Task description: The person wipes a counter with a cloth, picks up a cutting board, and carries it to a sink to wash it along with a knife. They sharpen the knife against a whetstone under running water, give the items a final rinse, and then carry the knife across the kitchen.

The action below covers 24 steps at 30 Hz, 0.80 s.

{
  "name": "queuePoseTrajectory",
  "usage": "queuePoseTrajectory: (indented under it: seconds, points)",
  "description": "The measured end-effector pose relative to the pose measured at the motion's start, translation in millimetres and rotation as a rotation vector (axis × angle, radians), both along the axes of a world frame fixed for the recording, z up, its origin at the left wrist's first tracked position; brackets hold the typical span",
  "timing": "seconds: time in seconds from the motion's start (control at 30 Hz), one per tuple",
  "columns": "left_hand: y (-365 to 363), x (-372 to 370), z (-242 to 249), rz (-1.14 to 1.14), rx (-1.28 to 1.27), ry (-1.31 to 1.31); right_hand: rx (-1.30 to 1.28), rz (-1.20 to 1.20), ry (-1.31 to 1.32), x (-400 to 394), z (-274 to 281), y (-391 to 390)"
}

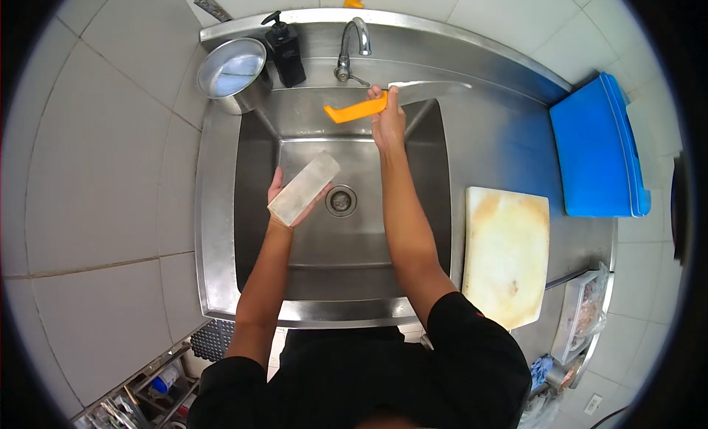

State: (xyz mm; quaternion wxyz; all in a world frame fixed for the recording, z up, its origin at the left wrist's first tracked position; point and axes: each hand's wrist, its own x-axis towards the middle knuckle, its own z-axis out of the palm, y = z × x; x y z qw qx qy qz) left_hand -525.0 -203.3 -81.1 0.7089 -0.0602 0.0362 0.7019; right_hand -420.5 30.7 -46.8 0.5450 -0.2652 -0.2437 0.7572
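My left hand (276,184) holds a pale rectangular whetstone (304,188) over the sink, its thumb along one side and its other fingers mostly hidden beneath the stone. Farther back, my right hand (391,125) grips a knife (357,110) by its orange handle, close to where the blade starts. The blade points right, across the sink's back right corner, while the handle's hooked end points left. Knife and stone are apart. Below the hands lies the steel sink (332,241) with a round drain (341,200).
A curved faucet (345,49) rises behind the sink. At back left stand a metal pot (234,73) and a black pump bottle (285,53). On the right counter are a stained white cutting board (507,253), a blue box (596,149) and a clear container (582,315).
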Motion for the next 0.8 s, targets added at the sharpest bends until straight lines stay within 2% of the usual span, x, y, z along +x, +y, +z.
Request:
queuePoseTrajectory:
  seconds: [0.13,0.2,0.4,0.8]
  points:
    - [-9.8,-9.3,7.2,0.049,-0.051,-0.015,0.045,0.015,-0.016,-18.7,-0.2,12.6]
    - [-12.3,-10.5,7.2,0.06,-0.056,-0.032,0.061,-0.018,-0.124,-21.1,-0.7,13.6]
    - [-10.9,-8.2,-0.4,0.059,-0.074,-0.042,0.081,-0.037,-0.05,-25.4,10.6,16.9]
    - [-0.1,-2.1,-7.6,0.018,-0.027,-0.042,0.149,0.058,-0.131,-15.0,12.6,21.8]
